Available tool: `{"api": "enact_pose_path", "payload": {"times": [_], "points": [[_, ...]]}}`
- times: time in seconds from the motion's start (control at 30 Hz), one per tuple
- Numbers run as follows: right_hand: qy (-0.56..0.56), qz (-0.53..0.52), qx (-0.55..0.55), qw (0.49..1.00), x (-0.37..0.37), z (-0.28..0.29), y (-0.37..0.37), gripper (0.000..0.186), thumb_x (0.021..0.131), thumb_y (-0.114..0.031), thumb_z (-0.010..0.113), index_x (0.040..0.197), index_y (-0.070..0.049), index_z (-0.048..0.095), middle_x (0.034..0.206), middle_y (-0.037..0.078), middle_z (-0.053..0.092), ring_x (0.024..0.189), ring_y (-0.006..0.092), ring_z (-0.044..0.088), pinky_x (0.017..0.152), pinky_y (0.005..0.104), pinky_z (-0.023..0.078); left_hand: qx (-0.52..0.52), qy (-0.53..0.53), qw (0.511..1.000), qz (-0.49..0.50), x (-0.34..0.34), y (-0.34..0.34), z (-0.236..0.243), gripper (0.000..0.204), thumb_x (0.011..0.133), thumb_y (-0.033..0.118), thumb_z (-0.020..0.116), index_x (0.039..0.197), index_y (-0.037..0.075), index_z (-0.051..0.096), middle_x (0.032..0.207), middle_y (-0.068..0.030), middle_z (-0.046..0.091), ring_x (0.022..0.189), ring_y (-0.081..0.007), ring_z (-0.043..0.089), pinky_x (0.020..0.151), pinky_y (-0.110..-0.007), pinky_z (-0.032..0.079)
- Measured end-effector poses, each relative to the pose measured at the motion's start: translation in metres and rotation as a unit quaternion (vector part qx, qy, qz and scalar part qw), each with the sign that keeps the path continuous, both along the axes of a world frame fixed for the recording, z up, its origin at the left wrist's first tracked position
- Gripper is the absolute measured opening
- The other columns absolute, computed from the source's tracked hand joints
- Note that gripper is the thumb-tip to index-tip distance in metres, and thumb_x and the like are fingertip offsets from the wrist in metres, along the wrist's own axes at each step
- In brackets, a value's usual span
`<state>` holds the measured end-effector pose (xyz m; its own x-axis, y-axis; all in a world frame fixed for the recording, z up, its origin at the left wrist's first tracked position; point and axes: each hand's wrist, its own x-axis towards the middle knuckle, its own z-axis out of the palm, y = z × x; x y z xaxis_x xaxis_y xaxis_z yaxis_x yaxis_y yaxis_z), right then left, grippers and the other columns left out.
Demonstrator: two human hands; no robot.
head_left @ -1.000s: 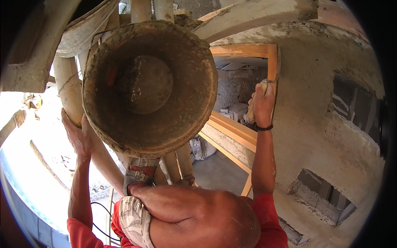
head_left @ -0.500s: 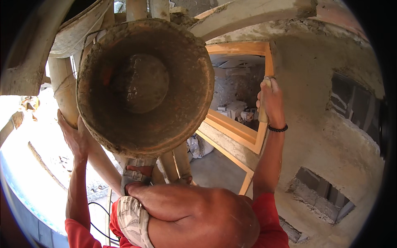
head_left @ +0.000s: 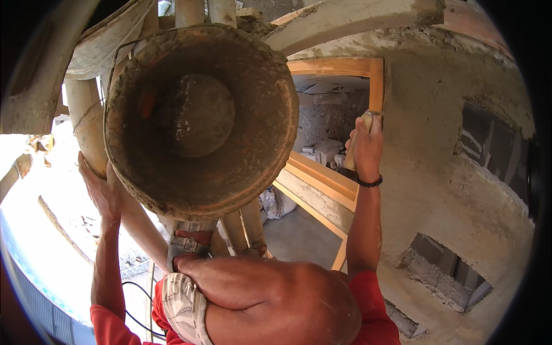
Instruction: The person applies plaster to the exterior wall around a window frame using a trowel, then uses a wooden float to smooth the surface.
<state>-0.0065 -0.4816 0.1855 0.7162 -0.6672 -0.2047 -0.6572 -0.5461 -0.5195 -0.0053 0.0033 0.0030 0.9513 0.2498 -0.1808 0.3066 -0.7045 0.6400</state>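
A round bucket, caked with cement and with its inner bottom showing, fills the upper middle. Beside it at the lower left, my left hand is closed around a thick pale wooden pole, some fingers behind it. My right hand grips a hand tool by its pale wooden handle, against the right side of an orange wooden window frame; the tool's small head is at the top of my fist. My bare bent leg is below the bucket, the foot resting on narrow boards.
A plastered wall with rough openings is on the right. Planks and poles cross above and under me. Bags and a grey floor show below. Bright ground and blue corrugated sheeting lie far down at the left.
My right hand went rightward along the window frame half a second ago and is now back left and slightly lower. The bucket appears slightly further left. My left hand stays on the pole.
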Motion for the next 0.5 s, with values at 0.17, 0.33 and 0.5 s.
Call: {"api": "enact_pose_path", "payload": {"times": [0.17, 0.33, 0.5], "points": [[0.014, -0.002, 0.000, 1.000, 0.0044, -0.0009, 0.0012, 0.034, 0.098, -0.020, 0.051, 0.121, 0.004, 0.049, 0.073, 0.006, 0.053, 0.054, 0.0127, 0.054, 0.044, 0.0282, 0.048, 0.003, 0.014, 1.000, 0.006, 0.0008, -0.0022, 0.0022, 0.076, 0.092, 0.032, 0.063, 0.148, 0.001, 0.024, 0.146, -0.0261, 0.037, 0.133, -0.0416, 0.038, 0.110, -0.047, 0.032], [0.016, -0.006, 0.002, 1.000, 0.0050, -0.0030, 0.0004, 0.035, 0.098, -0.021, 0.052, 0.121, 0.005, 0.049, 0.074, 0.007, 0.053, 0.054, 0.0130, 0.054, 0.044, 0.0281, 0.048, -0.004, 0.014, 1.000, 0.003, 0.0007, -0.0012, 0.0021, 0.077, 0.092, 0.033, 0.064, 0.148, 0.000, 0.024, 0.146, -0.0263, 0.037, 0.133, -0.0419, 0.038, 0.110, -0.047, 0.032], [-0.001, -0.008, 0.001, 1.000, 0.0037, -0.0067, 0.0007, 0.034, 0.098, -0.021, 0.053, 0.120, 0.005, 0.049, 0.074, 0.007, 0.053, 0.054, 0.0130, 0.054, 0.044, 0.0279, 0.048, 0.010, 0.007, 1.000, -0.003, 0.0000, -0.0006, 0.0007, 0.076, 0.092, 0.033, 0.063, 0.148, 0.000, 0.024, 0.146, -0.0262, 0.036, 0.133, -0.0421, 0.039, 0.110, -0.047, 0.032]]}}
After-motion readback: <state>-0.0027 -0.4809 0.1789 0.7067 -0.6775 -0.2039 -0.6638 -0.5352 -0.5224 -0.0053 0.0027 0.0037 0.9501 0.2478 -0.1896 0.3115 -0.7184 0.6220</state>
